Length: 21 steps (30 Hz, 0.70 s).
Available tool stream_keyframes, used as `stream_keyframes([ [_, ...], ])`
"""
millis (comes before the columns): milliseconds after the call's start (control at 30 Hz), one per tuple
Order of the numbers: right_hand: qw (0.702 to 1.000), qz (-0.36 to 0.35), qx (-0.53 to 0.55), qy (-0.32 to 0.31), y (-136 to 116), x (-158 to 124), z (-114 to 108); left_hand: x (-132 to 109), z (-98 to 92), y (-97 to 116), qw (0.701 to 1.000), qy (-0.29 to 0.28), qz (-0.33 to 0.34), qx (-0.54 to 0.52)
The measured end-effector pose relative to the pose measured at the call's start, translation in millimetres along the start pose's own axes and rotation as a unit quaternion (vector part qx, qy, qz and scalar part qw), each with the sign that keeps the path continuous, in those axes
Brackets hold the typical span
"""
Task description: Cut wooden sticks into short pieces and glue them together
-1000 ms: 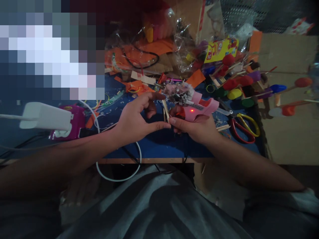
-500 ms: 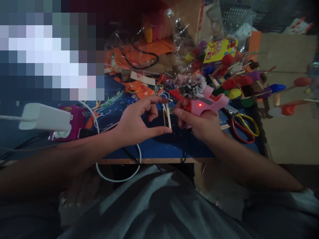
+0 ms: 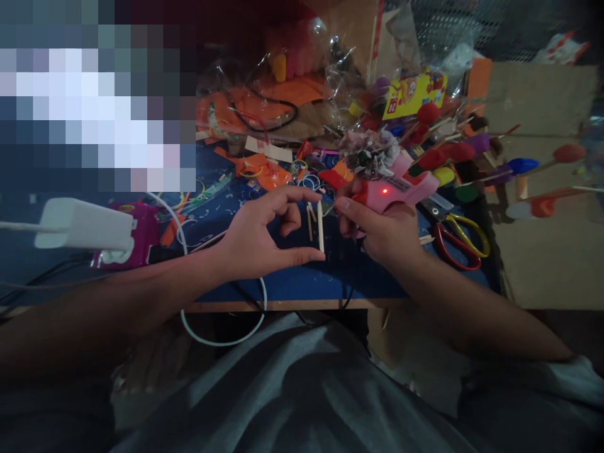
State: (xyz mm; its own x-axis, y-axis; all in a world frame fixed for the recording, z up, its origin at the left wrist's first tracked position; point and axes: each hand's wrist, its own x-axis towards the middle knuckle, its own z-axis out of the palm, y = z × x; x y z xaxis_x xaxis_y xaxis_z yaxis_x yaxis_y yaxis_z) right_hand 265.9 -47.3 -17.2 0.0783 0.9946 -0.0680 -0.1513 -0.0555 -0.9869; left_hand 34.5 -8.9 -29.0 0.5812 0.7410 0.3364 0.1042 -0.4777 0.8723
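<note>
Between the thumb and index fingertip of my left hand (image 3: 257, 236) stands a short wooden stick (image 3: 320, 228), pinched at its two ends. Just to its left, more thin wooden sticks (image 3: 310, 223) show over the blue table. My right hand (image 3: 377, 221) is wrapped round a pink hot glue gun (image 3: 404, 187) with a lit red light. The nozzle is hidden behind my fingers, and a small gap separates that hand from the pinched stick. Scissors (image 3: 455, 236) with red and yellow handles lie right of my right wrist.
On the left, a white charger (image 3: 87, 223) is plugged into a magenta power socket (image 3: 151, 229), and a white cable (image 3: 184, 302) loops over the table edge. Behind my hands lie orange scraps (image 3: 264, 170) and plastic wrapping. Coloured balloons (image 3: 457, 151) on sticks crowd the right, beside cardboard (image 3: 547, 264).
My right hand and the glue gun have shifted slightly right, away from the stick. The stick is now more upright, and my left thumb is a little lower.
</note>
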Motion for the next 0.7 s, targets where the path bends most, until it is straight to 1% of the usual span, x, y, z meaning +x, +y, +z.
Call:
stream_keyframes([
  [233, 0.999, -0.014, -0.002, 0.031, 10, 5, -6, 1, -0.2, 2, 1.0, -0.011, 0.021, 0.0],
  [367, 0.999, -0.024, -0.019, 0.029, 15, 8, -11, 0, 0.1, 3, 1.0, -0.016, 0.023, 0.001],
  [500, 0.999, -0.031, -0.027, 0.033, 16, 11, -13, 0, -0.2, 2, 1.0, -0.022, 0.023, 0.001],
  [700, 0.996, -0.051, -0.009, 0.066, 16, 14, -11, 0, -0.6, 2, 0.999, -0.028, 0.025, -0.001],
])
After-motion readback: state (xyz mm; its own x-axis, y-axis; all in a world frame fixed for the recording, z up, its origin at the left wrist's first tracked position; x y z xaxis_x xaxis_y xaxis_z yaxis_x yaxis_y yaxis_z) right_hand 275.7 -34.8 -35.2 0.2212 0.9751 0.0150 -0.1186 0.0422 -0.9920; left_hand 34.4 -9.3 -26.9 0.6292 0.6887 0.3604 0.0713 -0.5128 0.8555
